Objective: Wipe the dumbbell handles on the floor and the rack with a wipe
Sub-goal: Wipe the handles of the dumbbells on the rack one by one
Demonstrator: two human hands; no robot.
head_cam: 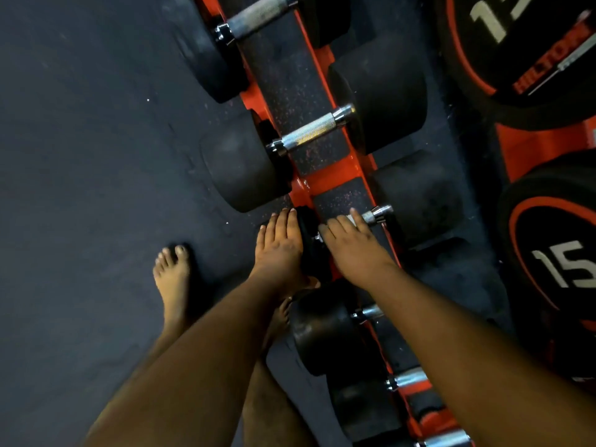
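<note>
Head view: the right hand (350, 245) wraps a white wipe (351, 219) round the handle of a dumbbell (419, 196) on the orange rack (325, 179), just right of centre. The left hand (279, 241) lies flat, fingers straight, on that dumbbell's near head. I judge the wiping midway: whether the handles at 12 o'clock (311, 132) and 5 o'clock (408, 379) are clean cannot be told. No floor dumbbells show.
</note>
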